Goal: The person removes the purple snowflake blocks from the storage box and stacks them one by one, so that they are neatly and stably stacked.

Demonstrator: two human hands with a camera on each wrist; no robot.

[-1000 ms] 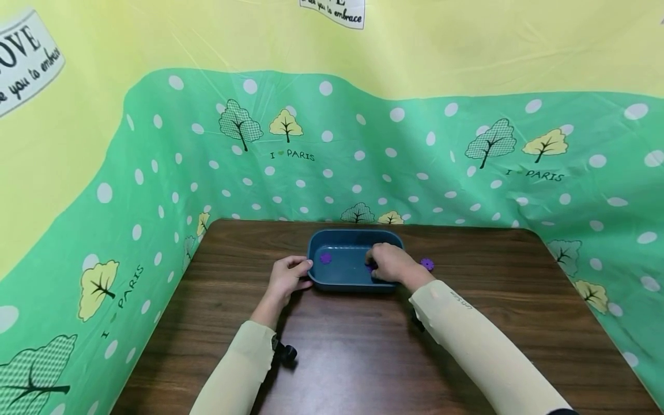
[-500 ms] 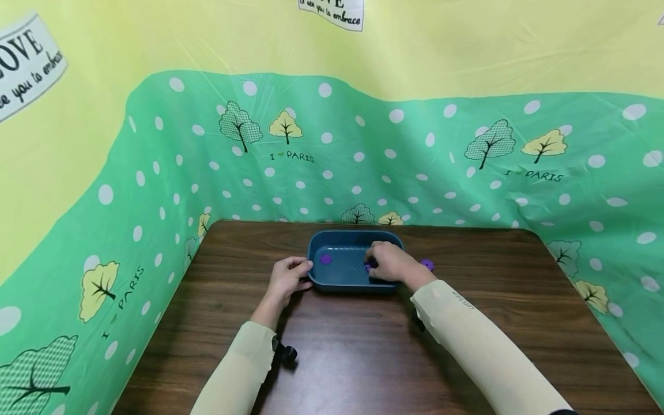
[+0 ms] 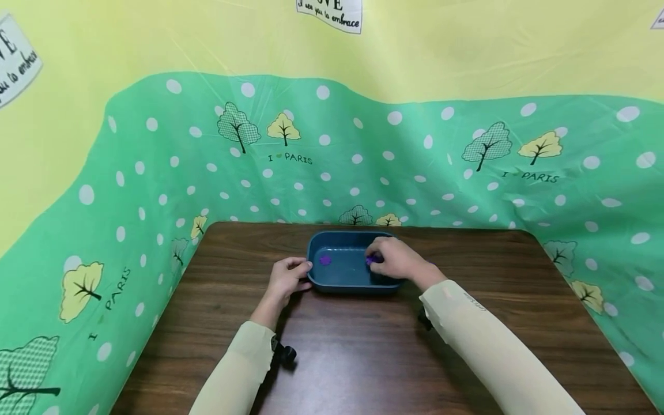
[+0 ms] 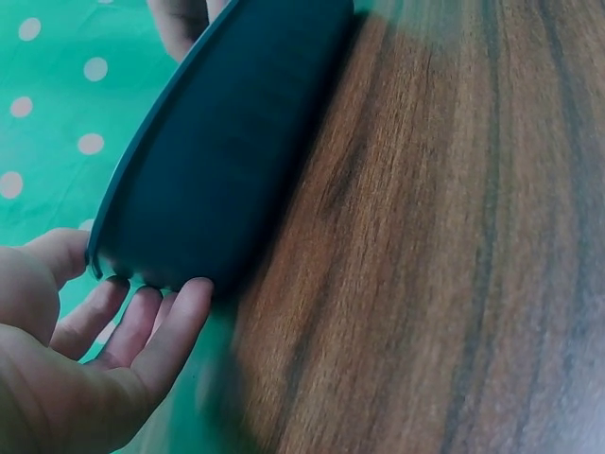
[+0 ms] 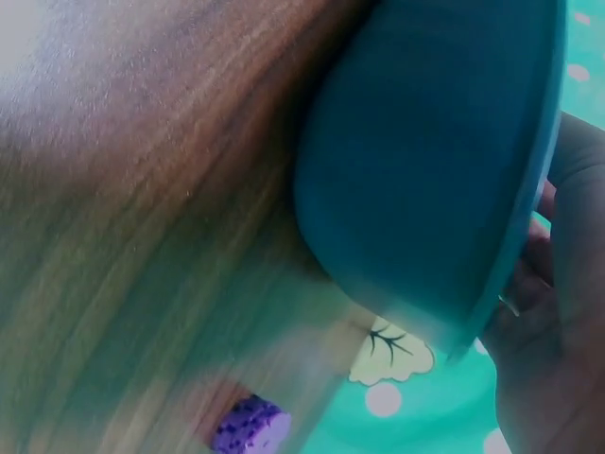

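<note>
A dark blue rectangular tray [image 3: 339,287] stands on the wooden table. My left hand [image 3: 288,278] holds its left end, with the thumb at the rim and the fingers against the outer wall in the left wrist view. Inside the tray's right half, my right hand [image 3: 396,259] pinches a purple flower-shaped piece [image 3: 370,260] with thumb and fingertips. Another purple flower-shaped piece [image 3: 325,260] lies in the tray's left half. On the table to the right of the tray is a purple knobbly piece [image 5: 250,426], mostly hidden behind my right wrist in the head view.
The brown wood-grain table [image 3: 342,357] ends at the back against a green and yellow cloth [image 3: 394,132] printed with trees and dots. That cloth also runs along both sides. A small black device [image 3: 286,354] is strapped at my left wrist.
My right hand has lifted slightly and shifted right with the purple piece, and its wrist now covers most of the piece outside the tray. My left hand stays on the tray.
</note>
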